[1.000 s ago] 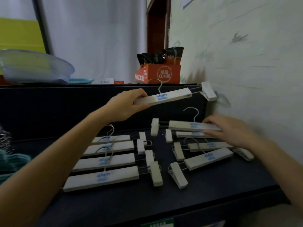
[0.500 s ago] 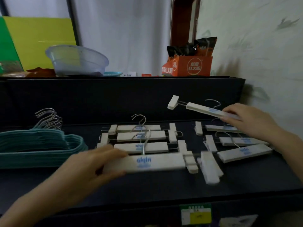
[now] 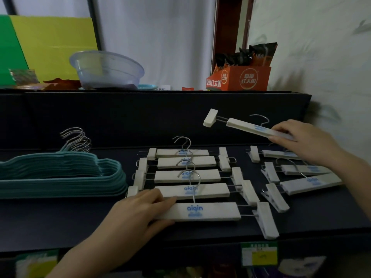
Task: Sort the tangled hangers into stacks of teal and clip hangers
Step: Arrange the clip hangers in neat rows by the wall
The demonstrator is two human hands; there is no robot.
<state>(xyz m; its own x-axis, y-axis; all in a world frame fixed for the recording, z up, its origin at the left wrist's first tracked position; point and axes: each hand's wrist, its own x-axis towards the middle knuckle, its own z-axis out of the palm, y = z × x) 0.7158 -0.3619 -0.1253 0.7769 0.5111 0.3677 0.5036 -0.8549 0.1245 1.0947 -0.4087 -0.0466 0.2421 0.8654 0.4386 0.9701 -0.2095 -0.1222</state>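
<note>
Your left hand (image 3: 138,209) pins the front clip hanger (image 3: 202,211) square in its row while your right hand (image 3: 301,139) grips a lifted clip hanger (image 3: 247,126) ready to add.

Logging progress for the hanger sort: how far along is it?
Done: teal hangers sit stacked at the left, and five clip hangers lie in a tidy row mid-shelf. In hand: the left hand rests on the front hanger of that row; the right hand holds another clip hanger in the air. Left: three loose clip hangers at the right.
</note>
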